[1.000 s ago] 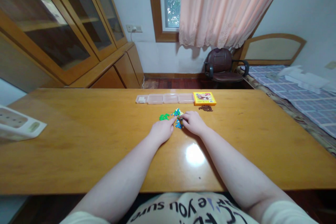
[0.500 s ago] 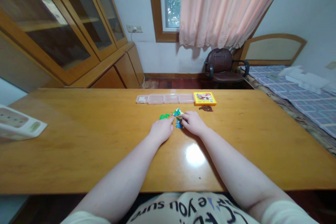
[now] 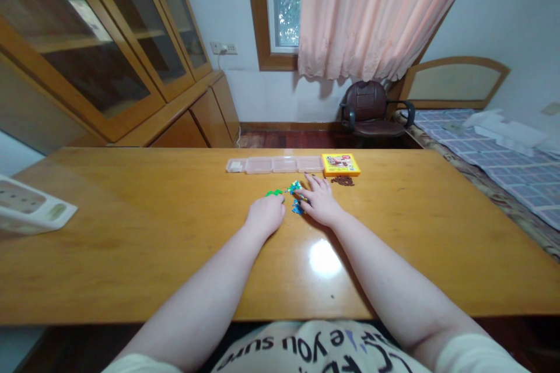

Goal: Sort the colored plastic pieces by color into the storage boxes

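Note:
My left hand (image 3: pixel 265 213) is closed, its fingers curled at the near edge of a small pile of green toy bricks (image 3: pixel 274 193). Whether a piece sits between those fingertips is hidden. Over the right side of a mixed pile of blue, white and yellow bricks (image 3: pixel 294 187), my right hand (image 3: pixel 321 203) rests with its fingers spread. More blue bricks (image 3: pixel 297 207) lie just nearer to me, partly under its thumb. Beyond the right hand is a separate heap of brown bricks (image 3: pixel 343 180).
A row of clear plastic trays (image 3: pixel 284 165) stands behind the piles, with a yellow box (image 3: pixel 341 164) at its right end. On the table's (image 3: pixel 153 215) left lies a white object with a cut-out (image 3: pixel 37 207). One tiny dark piece (image 3: pixel 332 296) lies near the front edge.
My left hand has moved slightly left, from the mixed pile to the green bricks, its pointing finger now curled. My right hand's fingers have spread and stretched forward.

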Motion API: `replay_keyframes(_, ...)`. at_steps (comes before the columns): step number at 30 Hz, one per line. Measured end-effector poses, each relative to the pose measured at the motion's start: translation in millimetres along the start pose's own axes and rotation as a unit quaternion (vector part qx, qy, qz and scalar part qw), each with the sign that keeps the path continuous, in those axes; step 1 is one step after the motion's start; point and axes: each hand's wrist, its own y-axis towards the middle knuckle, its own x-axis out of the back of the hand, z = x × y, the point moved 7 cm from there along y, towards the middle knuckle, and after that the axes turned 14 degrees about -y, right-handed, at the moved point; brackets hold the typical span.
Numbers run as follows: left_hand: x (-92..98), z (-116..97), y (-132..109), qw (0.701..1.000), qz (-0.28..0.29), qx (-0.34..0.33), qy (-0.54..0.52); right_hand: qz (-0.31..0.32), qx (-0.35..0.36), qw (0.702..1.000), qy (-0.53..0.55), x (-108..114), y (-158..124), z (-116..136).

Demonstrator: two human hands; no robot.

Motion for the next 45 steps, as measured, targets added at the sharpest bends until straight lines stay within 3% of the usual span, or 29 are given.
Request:
replay_keyframes(8, 11.2, -7, 2, 0.993, -0.107, -0.054, 0.005, 0.007, 0.010, 1.000, 0.020, -6, 0, 1)
replay_keyframes(17, -1.5, -7, 6, 0.994, -0.076, -0.073, 0.024, 0.014, 0.010, 1.000, 0.013, -10, 0, 0)
replay_keyframes(24, -1.5, -2, 6, 0.992, -0.102, -0.069, 0.017, 0.002, 0.007, 1.000, 0.014, -8, 0, 0)
replay_keyframes(31, -5.4, -1, 7, 0.994, -0.082, -0.072, 0.020, 0.020, 0.025, 0.999, 0.022, -9, 0, 4)
replay_keyframes(36, -5.3, -6, 2, 0.994, -0.066, -0.088, 0.015, 0.000, 0.035, 0.999, 0.037, -5, -1, 3)
replay_keyframes(42, -1.5, -3, 4, 0.991, -0.111, -0.073, 0.012, -0.014, 0.034, 0.999, 0.038, -2, -1, 4)
replay_keyframes(45, -4.5, -1, 6, 0.992, -0.104, -0.070, 0.017, -0.020, 0.029, 0.999, 0.038, -3, 0, 3)
